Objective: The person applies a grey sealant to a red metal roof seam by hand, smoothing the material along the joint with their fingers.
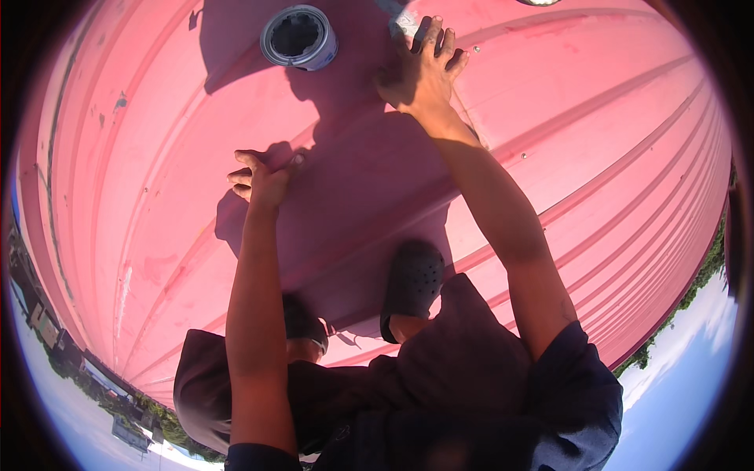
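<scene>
Ahead of me an open round metal can (pixel 324 53) stands on the pink ribbed metal roof (pixel 542 102), with dark grey stuff inside. To the right of the can, my right hand (pixel 422 77) reaches far forward with its fingers spread over the roof. Grey smears mark its fingers. Just beyond them lies a pale grey patch (pixel 405 25) on the metal, partly covered by the hand. My left hand (pixel 263 179) is nearer to me, in front of the can, with thumb and fingers apart. I see nothing in either hand.
My feet, in dark clogs (pixel 415 276), rest on the roof below my hands. Raised ribs and small screws (pixel 524 155) run across the sheets. Roof edges curve away on both sides, with trees (pixel 640 357) and buildings (pixel 47 326) beyond. A shadow covers the middle.
</scene>
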`<state>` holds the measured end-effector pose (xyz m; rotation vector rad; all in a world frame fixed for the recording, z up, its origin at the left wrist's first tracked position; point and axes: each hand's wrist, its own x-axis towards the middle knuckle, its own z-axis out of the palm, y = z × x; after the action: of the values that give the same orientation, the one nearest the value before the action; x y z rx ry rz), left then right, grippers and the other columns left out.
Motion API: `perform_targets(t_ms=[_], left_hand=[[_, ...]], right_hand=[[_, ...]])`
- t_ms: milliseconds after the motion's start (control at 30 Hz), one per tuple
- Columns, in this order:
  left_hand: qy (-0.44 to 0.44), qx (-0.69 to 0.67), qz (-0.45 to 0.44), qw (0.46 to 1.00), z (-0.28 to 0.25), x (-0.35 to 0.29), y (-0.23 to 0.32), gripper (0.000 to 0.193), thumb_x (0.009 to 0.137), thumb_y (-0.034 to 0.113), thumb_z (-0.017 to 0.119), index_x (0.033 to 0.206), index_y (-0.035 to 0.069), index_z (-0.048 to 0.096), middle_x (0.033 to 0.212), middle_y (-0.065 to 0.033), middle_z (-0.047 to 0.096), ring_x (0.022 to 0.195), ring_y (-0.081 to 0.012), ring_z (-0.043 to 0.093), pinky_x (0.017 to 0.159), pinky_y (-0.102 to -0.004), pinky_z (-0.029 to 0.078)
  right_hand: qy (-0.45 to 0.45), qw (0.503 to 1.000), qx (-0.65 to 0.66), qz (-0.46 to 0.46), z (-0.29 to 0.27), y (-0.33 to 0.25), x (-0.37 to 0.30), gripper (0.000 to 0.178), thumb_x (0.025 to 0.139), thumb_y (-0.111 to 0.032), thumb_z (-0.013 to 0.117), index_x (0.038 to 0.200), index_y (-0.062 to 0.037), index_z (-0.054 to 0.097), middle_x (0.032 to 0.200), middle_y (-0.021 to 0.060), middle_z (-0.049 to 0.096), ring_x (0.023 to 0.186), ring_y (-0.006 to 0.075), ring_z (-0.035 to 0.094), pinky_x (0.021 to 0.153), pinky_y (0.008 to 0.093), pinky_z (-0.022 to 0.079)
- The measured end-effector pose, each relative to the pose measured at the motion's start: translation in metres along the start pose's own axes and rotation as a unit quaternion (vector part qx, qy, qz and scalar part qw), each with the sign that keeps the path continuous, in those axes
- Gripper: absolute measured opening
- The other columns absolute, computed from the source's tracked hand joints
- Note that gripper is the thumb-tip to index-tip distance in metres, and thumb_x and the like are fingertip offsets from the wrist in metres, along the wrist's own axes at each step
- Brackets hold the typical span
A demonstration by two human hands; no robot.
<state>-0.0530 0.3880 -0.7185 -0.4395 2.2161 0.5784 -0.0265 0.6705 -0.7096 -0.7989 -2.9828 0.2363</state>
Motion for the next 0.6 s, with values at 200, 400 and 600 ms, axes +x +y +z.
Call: perform_targets(t_ms=[200, 400, 600], left_hand=[[0.004, 0.008, 0.000, 1.000, 0.003, 0.004, -0.002, 0.142, 0.064, 0.065, 0.081, 0.152, 0.010, -0.016, 0.149, -0.0413, -0.022, 0.141, -0.0563, -0.017, 0.114, -0.0621, 0.008], [0.003, 0.013, -0.019, 1.000, 0.005, 0.001, -0.001, 0.134, 0.071, 0.058, 0.080, 0.153, 0.016, -0.018, 0.152, -0.0355, -0.022, 0.143, -0.0513, -0.017, 0.116, -0.0585, 0.012], [0.007, 0.011, 0.004, 1.000, 0.003, 0.002, -0.006, 0.140, 0.067, 0.060, 0.082, 0.152, 0.010, -0.017, 0.150, -0.0395, -0.022, 0.141, -0.0565, -0.018, 0.115, -0.0622, 0.007]], right_hand=[[-0.008, 1.000, 0.013, -0.022, -0.002, 0.002, 0.040, 0.080, 0.077, -0.048, 0.062, 0.147, -0.0173, 0.036, 0.156, 0.0296, 0.017, 0.142, 0.0538, 0.012, 0.106, 0.0759, 0.013], [-0.040, 0.998, 0.048, -0.020, -0.014, -0.014, 0.061, 0.089, 0.079, -0.047, 0.062, 0.152, -0.0076, 0.028, 0.157, 0.0303, 0.013, 0.145, 0.0510, 0.005, 0.111, 0.0715, 0.007], [-0.083, 0.996, 0.011, -0.009, -0.031, -0.032, 0.072, 0.087, 0.082, -0.049, 0.060, 0.152, -0.0071, 0.029, 0.161, 0.0232, 0.011, 0.149, 0.0430, 0.003, 0.112, 0.0699, -0.001]])
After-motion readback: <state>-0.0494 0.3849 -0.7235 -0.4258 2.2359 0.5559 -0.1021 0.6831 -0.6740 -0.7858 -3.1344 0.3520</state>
